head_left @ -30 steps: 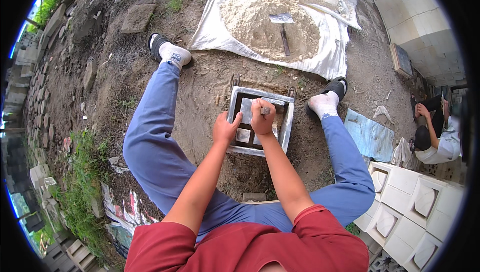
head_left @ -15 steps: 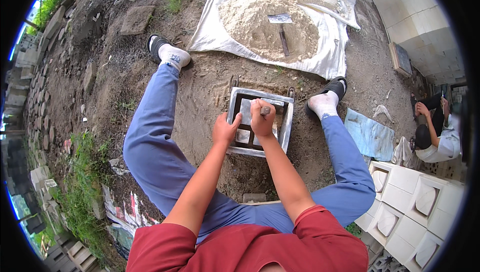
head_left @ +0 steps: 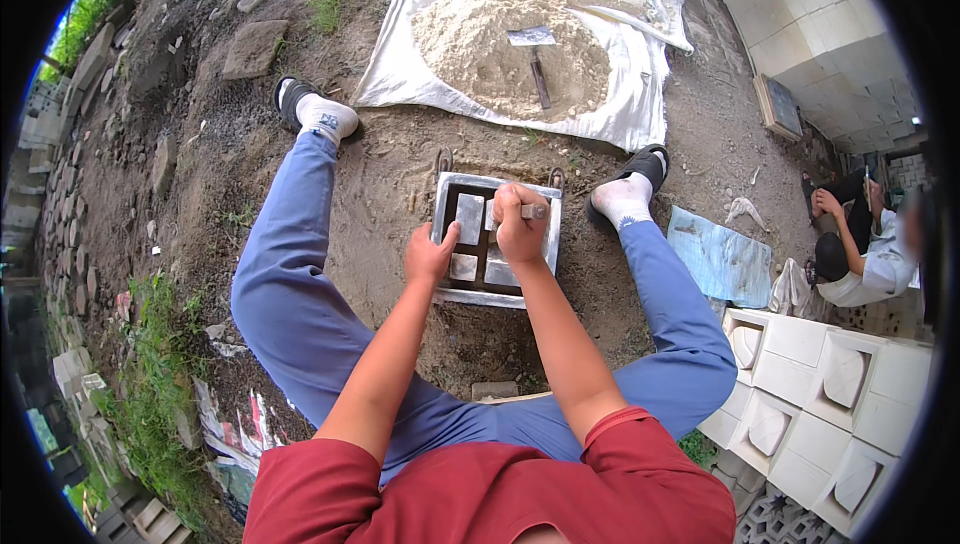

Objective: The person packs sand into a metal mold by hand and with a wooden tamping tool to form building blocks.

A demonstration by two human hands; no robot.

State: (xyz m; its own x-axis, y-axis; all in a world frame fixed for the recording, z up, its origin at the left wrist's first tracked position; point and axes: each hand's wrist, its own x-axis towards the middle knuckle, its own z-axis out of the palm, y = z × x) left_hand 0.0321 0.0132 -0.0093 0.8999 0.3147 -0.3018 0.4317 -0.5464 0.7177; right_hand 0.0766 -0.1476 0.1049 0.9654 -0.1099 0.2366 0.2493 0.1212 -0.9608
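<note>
A square metal mould lies on the ground between my legs, with flat metal blocks such as the upper left one inside and dark gaps between them. My left hand is wrapped over the mould's left rim, thumb on the inner side. Over the mould's right half, my right hand is closed in a fist round a tool with a short brown handle. The handle's end sticks out to the right; the tool's working end is mostly hidden by the fist. Two metal loops stand at the mould's far edge.
Beyond the mould, a trowel lies on a sand pile on white sacking. Right are a blue sheet, pale patterned blocks and a seated person. Grass and stones line the left.
The whole scene has shifted slightly left in view. My right fist has turned a little, its tool handle now pointing more to the right. My left hand stays at the mould's rim.
</note>
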